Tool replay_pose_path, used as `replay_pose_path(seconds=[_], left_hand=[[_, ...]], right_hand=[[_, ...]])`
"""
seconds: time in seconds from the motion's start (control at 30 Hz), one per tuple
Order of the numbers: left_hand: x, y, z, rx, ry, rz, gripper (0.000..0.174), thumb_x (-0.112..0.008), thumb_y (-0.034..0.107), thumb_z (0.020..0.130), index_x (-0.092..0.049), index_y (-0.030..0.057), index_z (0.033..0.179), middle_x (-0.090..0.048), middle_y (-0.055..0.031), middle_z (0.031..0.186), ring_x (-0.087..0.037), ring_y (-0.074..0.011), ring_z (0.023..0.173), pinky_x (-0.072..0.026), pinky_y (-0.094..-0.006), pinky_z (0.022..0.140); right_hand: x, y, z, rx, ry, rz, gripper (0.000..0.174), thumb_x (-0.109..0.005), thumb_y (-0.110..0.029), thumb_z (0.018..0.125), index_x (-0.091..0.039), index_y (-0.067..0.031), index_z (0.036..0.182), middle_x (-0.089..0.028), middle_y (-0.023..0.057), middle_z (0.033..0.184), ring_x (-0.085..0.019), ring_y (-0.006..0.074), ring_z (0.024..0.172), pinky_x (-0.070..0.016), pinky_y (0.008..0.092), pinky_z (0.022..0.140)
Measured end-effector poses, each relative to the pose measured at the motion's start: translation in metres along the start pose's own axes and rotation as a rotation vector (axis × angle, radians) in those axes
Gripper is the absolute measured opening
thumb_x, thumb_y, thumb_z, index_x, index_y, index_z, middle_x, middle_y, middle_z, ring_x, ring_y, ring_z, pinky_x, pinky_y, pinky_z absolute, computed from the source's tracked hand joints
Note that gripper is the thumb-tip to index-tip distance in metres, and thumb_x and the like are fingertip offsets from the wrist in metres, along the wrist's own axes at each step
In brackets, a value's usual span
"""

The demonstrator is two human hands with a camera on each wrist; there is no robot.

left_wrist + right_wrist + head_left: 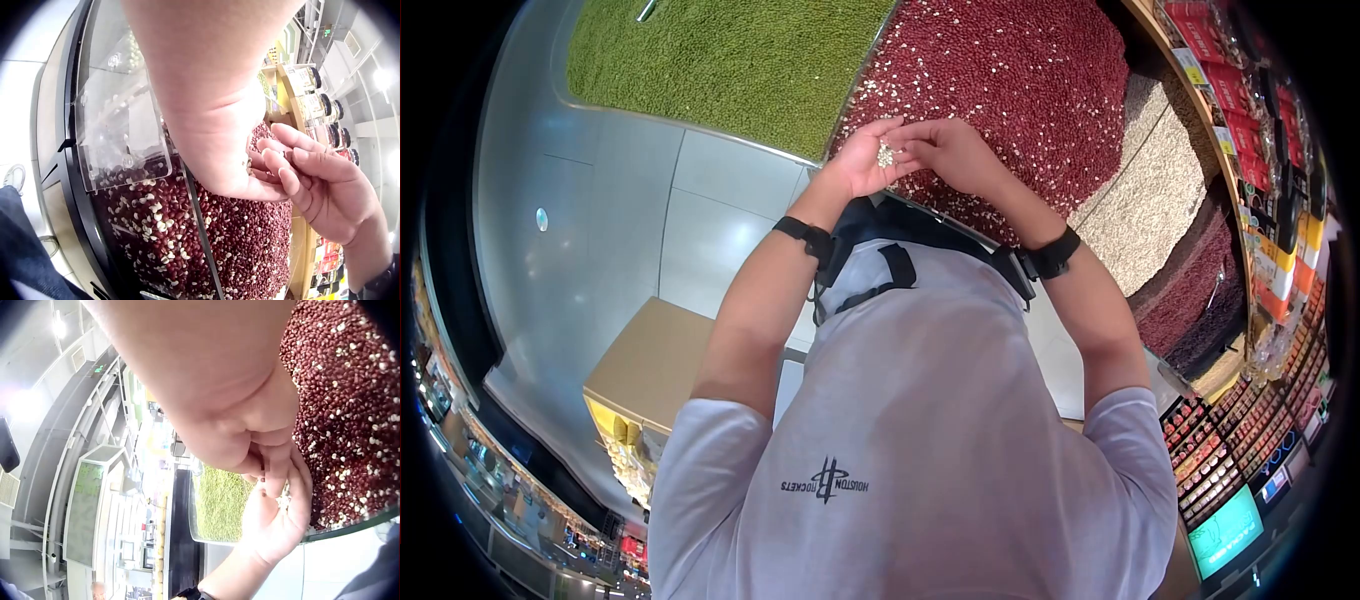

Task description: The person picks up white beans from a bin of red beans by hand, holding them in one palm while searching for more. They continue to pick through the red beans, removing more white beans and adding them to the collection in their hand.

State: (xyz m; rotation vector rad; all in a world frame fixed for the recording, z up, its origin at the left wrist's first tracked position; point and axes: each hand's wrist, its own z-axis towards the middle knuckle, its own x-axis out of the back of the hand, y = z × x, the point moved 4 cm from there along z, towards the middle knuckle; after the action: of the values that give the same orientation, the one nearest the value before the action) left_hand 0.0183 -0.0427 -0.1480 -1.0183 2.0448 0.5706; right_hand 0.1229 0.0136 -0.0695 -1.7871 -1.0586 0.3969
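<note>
In the head view my left hand [867, 163] is turned palm up over the near edge of the red beans [1000, 90]. Its palm carries a small heap of white grains [886, 155], fingers relaxed. My right hand [960, 152] reaches across from the right, fingertips right over that palm. The right wrist view has small dark red beans [263, 480] at the right fingertips, and its thumb and fingers pinch together there. The left wrist view shows the right thumb [312, 161] lying against the fingers; the left palm is mostly hidden there.
White grains are scattered through the red beans. A bin of green beans [730, 70] lies to the left, pale grains [1150, 190] to the right. A clear plastic cover [125, 137] stands beside the bin. Packaged goods [1230, 90] line the right shelf; a cardboard box [650, 360] stands at left.
</note>
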Motion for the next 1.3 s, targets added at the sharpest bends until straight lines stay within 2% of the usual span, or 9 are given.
replay_pose_path(seconds=[0.07, 0.2, 0.5, 0.6, 0.67, 0.97, 1.1, 1.17, 1.3], left_hand=[[0.003, 0.0, 0.001, 0.02, -0.018, 0.003, 0.025, -0.045, 0.026, 0.098, -0.059, 0.0048, 0.093, -0.06, -0.0048, 0.074, -0.06, -0.017, 0.073, -0.0539, -0.0336, 0.079], [-0.005, 0.0, -0.006, 0.024, -0.036, 0.036, 0.027, -0.045, 0.027, 0.099, -0.06, 0.0051, 0.093, -0.061, -0.0051, 0.075, -0.061, -0.0178, 0.073, -0.054, -0.0332, 0.079], [-0.004, -0.001, -0.003, 0.007, -0.08, 0.064, 0.035, -0.039, 0.026, 0.1, -0.057, -0.0022, 0.111, -0.065, -0.0133, 0.091, -0.065, -0.0252, 0.087, -0.0542, -0.0406, 0.09], [-0.003, -0.002, -0.001, 0.018, -0.1, 0.046, 0.036, -0.039, 0.026, 0.101, -0.057, -0.0029, 0.113, -0.065, -0.0144, 0.095, -0.065, -0.0258, 0.089, -0.0542, -0.041, 0.09], [-0.002, -0.002, 0.001, 0.026, -0.104, 0.027, 0.036, -0.039, 0.026, 0.101, -0.057, -0.003, 0.113, -0.065, -0.0142, 0.095, -0.065, -0.0255, 0.088, -0.0544, -0.0408, 0.09], [-0.004, -0.002, -0.003, 0.025, -0.125, 0.028, 0.035, -0.039, 0.026, 0.101, -0.057, -0.0024, 0.109, -0.064, -0.0132, 0.091, -0.065, -0.0244, 0.087, -0.0543, -0.0401, 0.09], [0.0, -0.001, -0.003, 0.025, -0.105, 0.029, 0.034, -0.039, 0.027, 0.101, -0.058, -0.0011, 0.108, -0.064, -0.013, 0.092, -0.066, -0.0243, 0.088, -0.0551, -0.039, 0.09], [0.006, -0.002, 0.001, 0.031, -0.099, 0.02, 0.034, -0.039, 0.027, 0.101, -0.058, -0.0006, 0.108, -0.065, -0.013, 0.093, -0.066, -0.0242, 0.089, -0.0554, -0.0387, 0.089], [0.009, -0.002, 0.004, 0.0, -0.091, 0.036, 0.032, -0.039, 0.026, 0.101, -0.058, 0.0011, 0.109, -0.065, -0.0121, 0.097, -0.065, -0.0237, 0.093, -0.0555, -0.0379, 0.088]], right_hand=[[-0.001, -0.002, -0.001, 0.039, 0.026, -0.13, 0.022, -0.058, -0.004, 0.089, -0.069, -0.0016, 0.108, -0.072, 0.0093, 0.087, -0.067, 0.0121, 0.078, -0.0541, 0.0262, 0.073], [0.0, -0.009, -0.004, -0.021, 0.015, -0.107, 0.021, -0.059, -0.004, 0.089, -0.07, -0.0012, 0.107, -0.072, 0.0101, 0.088, -0.067, 0.012, 0.077, -0.0538, 0.0259, 0.072], [0.004, 0.009, -0.005, -0.112, 0.028, 0.307, 0.019, -0.062, -0.003, 0.087, -0.07, 0.0027, 0.104, -0.071, 0.0105, 0.091, -0.067, 0.0135, 0.08, -0.0542, 0.0248, 0.075], [0.005, 0.007, -0.008, -0.114, 0.041, 0.279, 0.019, -0.063, -0.003, 0.087, -0.07, 0.0013, 0.104, -0.071, 0.0096, 0.089, -0.066, 0.0121, 0.08, -0.0538, 0.0245, 0.073], [0.006, 0.001, -0.009, -0.077, 0.05, -0.012, 0.019, -0.063, -0.003, 0.087, -0.07, 0.0, 0.104, -0.071, 0.0087, 0.087, -0.066, 0.0105, 0.079, -0.0534, 0.0242, 0.071], [0.004, 0.01, -0.007, -0.056, 0.035, 0.134, 0.018, -0.062, -0.005, 0.089, -0.071, -0.0021, 0.104, -0.071, 0.0081, 0.086, -0.066, 0.0104, 0.076, -0.0534, 0.0247, 0.068], [0.008, -0.008, -0.014, -0.077, 0.077, -0.016, 0.019, -0.063, -0.007, 0.088, -0.071, -0.0046, 0.105, -0.071, 0.0075, 0.085, -0.066, 0.011, 0.073, -0.0532, 0.0261, 0.067], [0.009, -0.014, -0.016, 0.014, 0.12, -0.245, 0.021, -0.064, -0.01, 0.086, -0.072, -0.0085, 0.105, -0.07, 0.0108, 0.08, -0.066, 0.0147, 0.068, -0.0527, 0.0283, 0.065], [0.006, -0.017, -0.017, 0.12, 0.186, -0.354, 0.022, -0.063, -0.011, 0.084, -0.072, -0.0111, 0.105, -0.067, 0.0156, 0.075, -0.067, 0.0236, 0.065, -0.053, 0.0334, 0.063]])
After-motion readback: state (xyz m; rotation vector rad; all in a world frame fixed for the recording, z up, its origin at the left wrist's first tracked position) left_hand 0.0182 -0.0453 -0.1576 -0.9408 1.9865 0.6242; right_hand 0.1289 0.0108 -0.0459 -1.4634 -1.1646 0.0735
